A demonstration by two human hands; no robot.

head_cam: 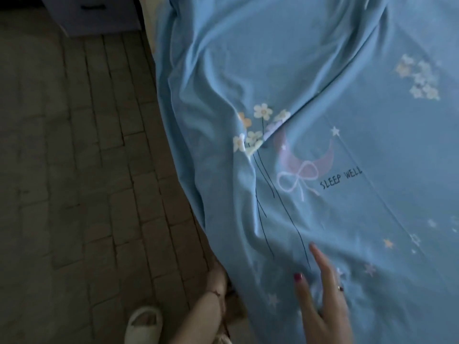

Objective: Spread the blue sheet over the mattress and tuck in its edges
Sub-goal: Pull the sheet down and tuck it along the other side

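The blue sheet (310, 100), printed with flowers, a moon and the words "SLEEP WELL", lies over the mattress (148, 28), of which only a pale strip shows at the top left. Long folds run down the sheet's left half, and its left edge hangs over the bed's side. My right hand (323, 294) rests flat on the sheet near the bottom, fingers straight and spread. My left hand (216, 273) reaches to the bed's side at the sheet's lower edge; its fingers are hidden behind the fabric.
A tiled floor (74, 157) runs along the bed's left side. A purple bedside cabinet (99, 16) stands at the top left against the bed. A foot in a white slipper (144, 324) stands on the floor at the bottom.
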